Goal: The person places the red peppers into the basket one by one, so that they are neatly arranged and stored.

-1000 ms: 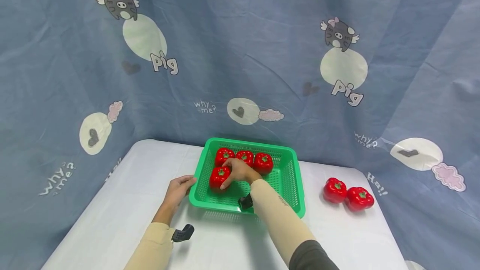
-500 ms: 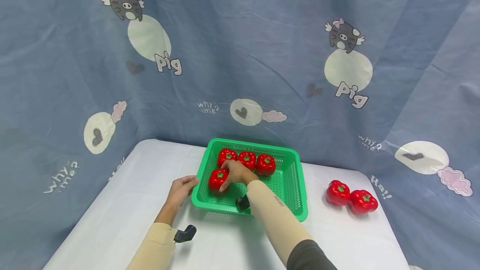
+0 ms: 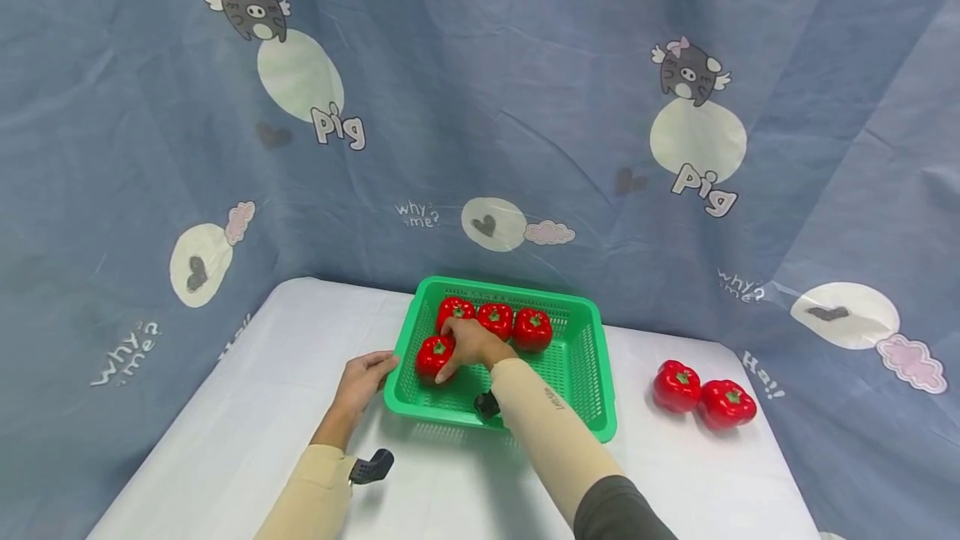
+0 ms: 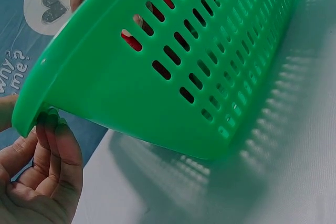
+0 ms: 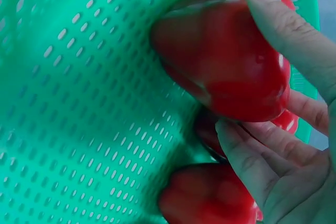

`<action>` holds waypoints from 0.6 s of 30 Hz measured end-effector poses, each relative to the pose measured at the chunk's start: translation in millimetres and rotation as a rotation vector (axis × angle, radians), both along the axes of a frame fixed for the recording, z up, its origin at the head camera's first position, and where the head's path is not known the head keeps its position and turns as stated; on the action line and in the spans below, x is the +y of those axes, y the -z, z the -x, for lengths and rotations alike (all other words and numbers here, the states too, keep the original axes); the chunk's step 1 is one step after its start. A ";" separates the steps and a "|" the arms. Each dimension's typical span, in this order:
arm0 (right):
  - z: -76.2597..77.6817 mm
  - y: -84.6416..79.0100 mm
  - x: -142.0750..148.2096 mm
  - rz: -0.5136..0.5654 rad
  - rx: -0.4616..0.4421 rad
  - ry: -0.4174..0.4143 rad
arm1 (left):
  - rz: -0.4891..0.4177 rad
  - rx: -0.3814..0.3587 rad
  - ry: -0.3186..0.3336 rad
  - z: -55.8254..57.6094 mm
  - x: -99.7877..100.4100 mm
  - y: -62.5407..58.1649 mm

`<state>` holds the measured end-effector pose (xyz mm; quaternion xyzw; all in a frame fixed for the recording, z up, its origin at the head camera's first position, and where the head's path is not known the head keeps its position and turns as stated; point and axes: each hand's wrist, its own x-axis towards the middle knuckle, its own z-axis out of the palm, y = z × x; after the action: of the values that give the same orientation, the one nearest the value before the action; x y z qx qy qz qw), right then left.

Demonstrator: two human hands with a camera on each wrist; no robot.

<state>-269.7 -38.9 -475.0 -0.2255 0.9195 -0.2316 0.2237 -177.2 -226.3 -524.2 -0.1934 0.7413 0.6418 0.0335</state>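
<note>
While left hand (image 3: 363,380) pinches basket (image 4: 105,87), right hand (image 3: 474,345) grips bell pepper (image 5: 226,56). I count four inside, two peppers (image 3: 677,388) (image 3: 724,407) seemingly outstanding at its three o'clock.

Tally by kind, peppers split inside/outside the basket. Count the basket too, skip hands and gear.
Red peppers inside the basket: 4
Red peppers on the table, right of the basket: 2
Green basket: 1
Total: 7
</note>
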 end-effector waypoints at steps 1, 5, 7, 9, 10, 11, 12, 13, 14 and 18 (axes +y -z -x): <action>0.3 0.0 1.7 0.006 -0.001 -0.001 | 0.000 0.001 0.004 0.3 0.3 -0.3; 0.8 -1.2 11.6 0.063 -0.012 -0.008 | 0.006 -0.005 0.019 1.4 1.6 -1.1; 1.2 -2.4 18.3 0.106 -0.024 -0.005 | 0.009 -0.004 0.025 2.1 2.4 -1.7; 1.2 -4.2 26.0 0.150 -0.033 0.003 | 0.012 -0.002 0.026 2.6 3.0 -2.6; 1.0 -5.6 30.2 0.178 -0.040 0.011 | 0.013 0.001 0.024 2.8 3.1 -2.8; 0.8 -6.9 34.2 0.205 -0.047 0.015 | 0.016 0.004 0.022 3.2 3.1 -2.7; 0.5 -7.9 38.4 0.229 -0.054 0.019 | 0.020 0.005 0.021 3.2 2.8 -2.7; 0.0 -9.0 42.6 0.255 -0.062 0.023 | 0.021 0.008 0.020 3.1 2.5 -2.3; -0.8 -9.8 47.2 0.275 -0.068 0.026 | 0.024 0.008 0.019 2.8 2.1 -2.0; -4.8 -11.1 66.1 0.338 -0.071 0.039 | 0.038 0.008 0.022 1.3 0.1 -1.1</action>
<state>-264.9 27.2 -463.9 -0.2336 0.8632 -0.3949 0.2106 -178.5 -226.2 -523.1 -0.1832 0.7557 0.6279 0.0342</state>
